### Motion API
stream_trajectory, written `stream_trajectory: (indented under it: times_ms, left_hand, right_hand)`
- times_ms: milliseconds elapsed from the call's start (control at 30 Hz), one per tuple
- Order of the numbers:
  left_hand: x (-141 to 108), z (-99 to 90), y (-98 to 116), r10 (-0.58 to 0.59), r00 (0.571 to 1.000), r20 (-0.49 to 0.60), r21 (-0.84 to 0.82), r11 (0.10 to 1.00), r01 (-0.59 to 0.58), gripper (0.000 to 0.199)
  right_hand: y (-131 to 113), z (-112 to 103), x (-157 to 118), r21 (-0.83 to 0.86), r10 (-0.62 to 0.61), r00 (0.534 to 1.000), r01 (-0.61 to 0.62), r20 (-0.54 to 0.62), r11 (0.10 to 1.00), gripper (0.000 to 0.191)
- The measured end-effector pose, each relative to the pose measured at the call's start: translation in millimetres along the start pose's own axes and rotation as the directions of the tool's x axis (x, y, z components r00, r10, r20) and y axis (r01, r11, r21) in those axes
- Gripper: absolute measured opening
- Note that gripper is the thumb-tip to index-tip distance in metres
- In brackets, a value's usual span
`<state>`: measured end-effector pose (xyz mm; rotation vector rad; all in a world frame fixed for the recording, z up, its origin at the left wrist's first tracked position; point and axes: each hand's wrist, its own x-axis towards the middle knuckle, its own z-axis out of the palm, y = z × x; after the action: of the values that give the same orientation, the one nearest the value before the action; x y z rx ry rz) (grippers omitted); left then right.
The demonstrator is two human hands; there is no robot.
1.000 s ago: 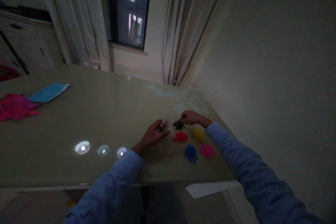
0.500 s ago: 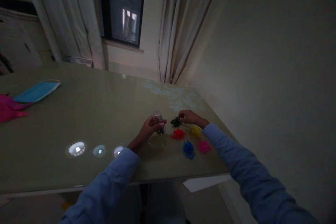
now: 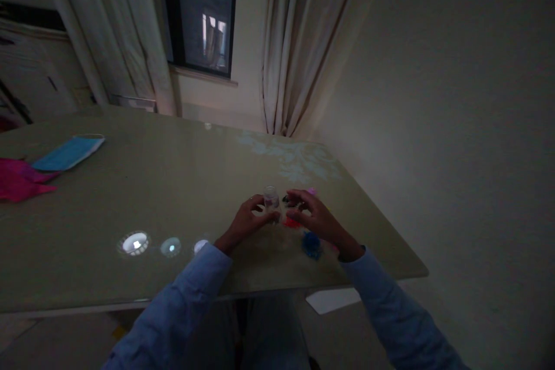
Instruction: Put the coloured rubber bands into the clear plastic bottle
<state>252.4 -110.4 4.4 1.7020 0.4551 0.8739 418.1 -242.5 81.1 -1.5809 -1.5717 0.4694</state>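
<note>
Head view, the only one: my right hand (image 3: 314, 217) is no longer pinching at the far edge of the small heap of black thin strands (image 3: 285, 200); it is now reaching over the heaps toward the small clear, transparent jar (image 3: 271, 199), palm turned inward, thumb and fingers standing apart in a loose curve. I am reading no firm grip there; whether a fine strand is sitting between the fingertips I cannot tell. I am judging this change as a shift of the work from the heap to the jar. My left hand (image 3: 250, 219) is gripping the jar between thumb and fingers, holding it roughly upright, mouth upward, on the left of the heaps. Container: I am making out no lid on it; something darker is showing inside, lower down, but the dim light is hiding what it is and how much. Around the right hand, the heap of bright red strands (image 3: 291, 222) is lying just below the black one, the heap of deep blue strands (image 3: 311, 245) is lying nearer me, and the heap of pink strands (image 3: 334, 248) is mostly hiding behind my wrist. A small mauve object (image 3: 311, 191) is showing just beyond my knuckles. All the heaps are resting directly on the glossy, pale greenish tabletop (image 3: 182, 185), outside the jar.
</note>
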Motion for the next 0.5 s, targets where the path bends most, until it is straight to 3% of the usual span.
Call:
stream_trajectory:
  times_ms: [133,300,400,500]
  left_hand:
    - [-4,9.0,3,0.107,0.993,-0.043,0.215,0.972,-0.096,0.03]
    - [-13,29.5,20,0.295,0.952,0.077,0.379,0.875,-0.301,0.025]
    - [-12,37.2,26,0.315,0.937,0.151,0.343,0.872,-0.349,0.046]
    - [0,38.3,22,0.253,0.954,0.163,0.288,0.912,-0.291,0.063]
  right_hand:
    - [-1,19,-7,0.025,-0.002,0.997,0.004,-0.074,1.0,0.059]
    - [-1,22,-8,-0.006,-0.04,0.983,0.039,-0.18,0.999,0.042]
    - [6,9,-17,0.034,-0.008,0.964,0.018,-0.267,0.999,0.038]
    - [18,-11,-31,0.14,0.068,0.923,-0.015,-0.38,0.99,0.045]
